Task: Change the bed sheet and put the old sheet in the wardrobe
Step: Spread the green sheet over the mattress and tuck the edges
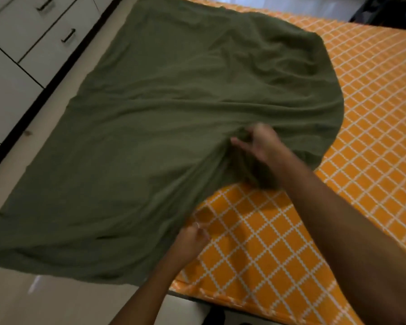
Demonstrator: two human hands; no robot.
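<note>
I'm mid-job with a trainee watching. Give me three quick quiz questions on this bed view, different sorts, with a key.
1. True or false: the olive green cloth sheet covers the whole orange diamond-patterned sheet.
2. Which hand grips the green sheet's bunched middle? A left hand B right hand
3. Fill in: the white cabinet drawers have dark ____.

Key: 1 false; 2 B; 3 handles.

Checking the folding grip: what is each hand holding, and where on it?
Both hold the green sheet: right hand grips a bunched fold mid-sheet, left hand pinches its near edge.
</note>
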